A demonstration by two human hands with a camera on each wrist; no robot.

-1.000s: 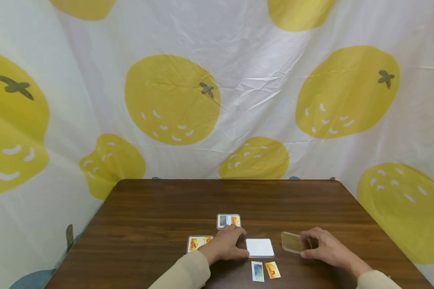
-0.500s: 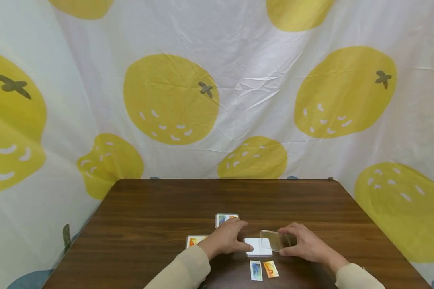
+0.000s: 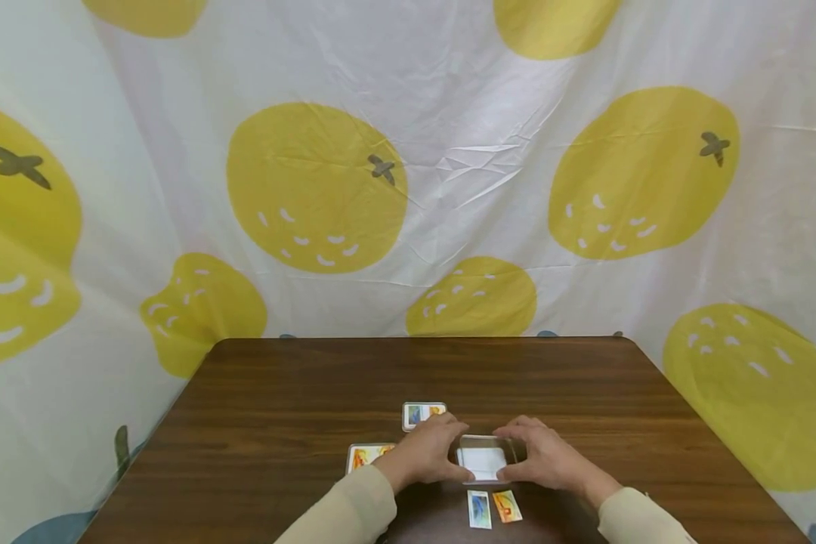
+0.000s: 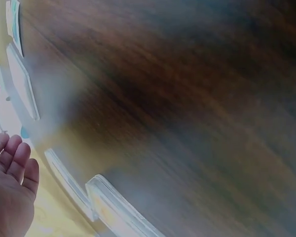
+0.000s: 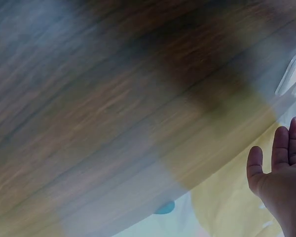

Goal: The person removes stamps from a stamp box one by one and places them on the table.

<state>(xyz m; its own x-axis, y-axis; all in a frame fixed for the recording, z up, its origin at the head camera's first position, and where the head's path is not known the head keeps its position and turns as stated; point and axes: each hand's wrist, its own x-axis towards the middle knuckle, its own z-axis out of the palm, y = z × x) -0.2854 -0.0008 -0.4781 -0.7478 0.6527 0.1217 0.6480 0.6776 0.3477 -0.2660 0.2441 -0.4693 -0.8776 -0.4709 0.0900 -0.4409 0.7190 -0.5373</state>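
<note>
My right hand [image 3: 544,455] grips a clear plastic cover [image 3: 481,440] by its right edge, thumb at the near side and fingers at the far side. My left hand [image 3: 431,451] has thumb and fingertips at the cover's left edge. In the left wrist view, the clear edge meets the fingertips of the left hand [image 4: 12,197]. Close under the cover, a shallow clear case with a white insert [image 3: 481,465] lies on the table. Just in front of it are a small blue stamp-like picture [image 3: 479,509] and a small orange one [image 3: 507,506].
Behind the left hand lies a flat case with blue and orange pictures [image 3: 415,415]. Another case with orange pictures [image 3: 363,457] lies left of it, partly covered by the left hand. The brown wooden table [image 3: 299,378] ends against a lemon-print curtain [image 3: 319,189].
The right hand has carried the clear cover leftward from beside the white-lined case to over it. The left hand has stayed almost in place, its fingertips now at the cover's left edge.
</note>
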